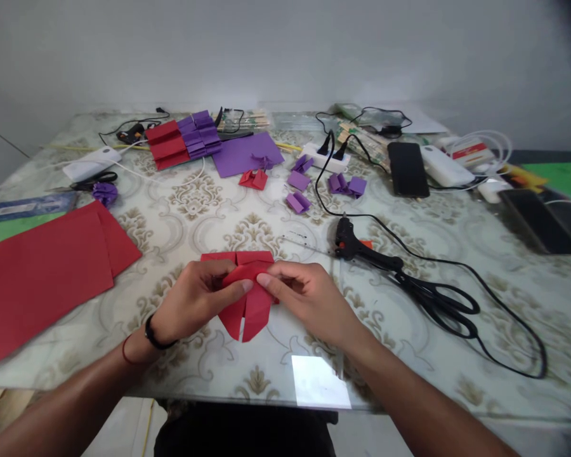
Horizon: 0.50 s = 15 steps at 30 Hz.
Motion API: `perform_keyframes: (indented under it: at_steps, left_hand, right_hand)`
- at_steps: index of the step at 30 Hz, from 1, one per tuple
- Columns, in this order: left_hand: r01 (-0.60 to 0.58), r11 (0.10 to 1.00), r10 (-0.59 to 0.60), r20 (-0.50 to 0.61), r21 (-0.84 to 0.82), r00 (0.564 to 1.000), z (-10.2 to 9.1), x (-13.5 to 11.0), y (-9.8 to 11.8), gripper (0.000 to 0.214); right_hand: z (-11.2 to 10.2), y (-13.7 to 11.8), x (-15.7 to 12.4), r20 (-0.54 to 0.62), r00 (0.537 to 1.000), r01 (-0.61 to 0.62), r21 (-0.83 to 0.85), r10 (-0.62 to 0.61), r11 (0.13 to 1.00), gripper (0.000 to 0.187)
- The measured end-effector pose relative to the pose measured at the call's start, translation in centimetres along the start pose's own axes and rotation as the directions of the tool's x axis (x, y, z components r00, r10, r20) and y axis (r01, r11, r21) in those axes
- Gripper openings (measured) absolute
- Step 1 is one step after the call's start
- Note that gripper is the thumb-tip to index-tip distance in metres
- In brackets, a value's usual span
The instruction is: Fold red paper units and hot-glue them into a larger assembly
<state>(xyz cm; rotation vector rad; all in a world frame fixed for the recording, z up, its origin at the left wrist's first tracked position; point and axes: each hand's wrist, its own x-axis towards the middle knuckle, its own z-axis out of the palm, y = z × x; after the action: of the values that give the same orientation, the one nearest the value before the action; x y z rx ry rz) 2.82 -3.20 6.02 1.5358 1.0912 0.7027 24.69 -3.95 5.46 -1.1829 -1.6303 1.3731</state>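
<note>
A folded piece of red paper (257, 311) is held between both hands near the front of the table. My left hand (197, 295) pinches its left side, thumb pressed on top. From the right, my right hand (309, 295) pinches the same paper, its thumb close to the left one. Two pointed flaps of the paper hang toward me with a narrow slit between them. Behind the fingers, a flat folded strip of red paper (259, 256) shows; whether it belongs to the same piece I cannot tell. Fingertips under the paper are hidden.
Large red sheets (42, 273) lie at left. A black glue gun (361, 244) and black-handled scissors (440, 304) lie at right, the cord looping around. Small purple folded papers (298, 202), a power strip (326, 157), a phone (408, 168) and pleated red and purple paper (183, 139) sit farther back.
</note>
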Motion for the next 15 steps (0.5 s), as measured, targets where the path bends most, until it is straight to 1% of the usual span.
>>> perform_keyframes:
  at_steps: [4, 6, 10, 15]
  left_hand:
    - [0.02, 0.999, -0.024, 0.123, 0.035, 0.992, -0.2, 0.04, 0.28, 0.044]
    - [0.014, 0.999, -0.021, 0.133, 0.052, 0.991, -0.33, 0.04, 0.19, 0.046]
    - [0.024, 0.996, -0.034, 0.128, 0.082, 0.991, -0.52, 0.07, 0.05, 0.052]
    - [0.001, 0.991, -0.02, 0.142, 0.136, 0.99, -0.73, 0.08, 0.18, 0.056]
  right_hand:
    - [0.0, -0.23, -0.11, 0.028, 0.999, 0.027, -0.07, -0.025, 0.997, 0.046]
    - [0.05, -0.25, -0.12, 0.015, 0.999, 0.041, -0.088, -0.04, 0.995, 0.042]
    - [0.22, -0.1, -0.09, -0.016, 0.999, 0.039, 0.006, -0.039, 0.999, 0.025]
    - [0.21, 0.08, -0.04, -0.024, 0.998, 0.051, 0.016, -0.051, 0.999, 0.024]
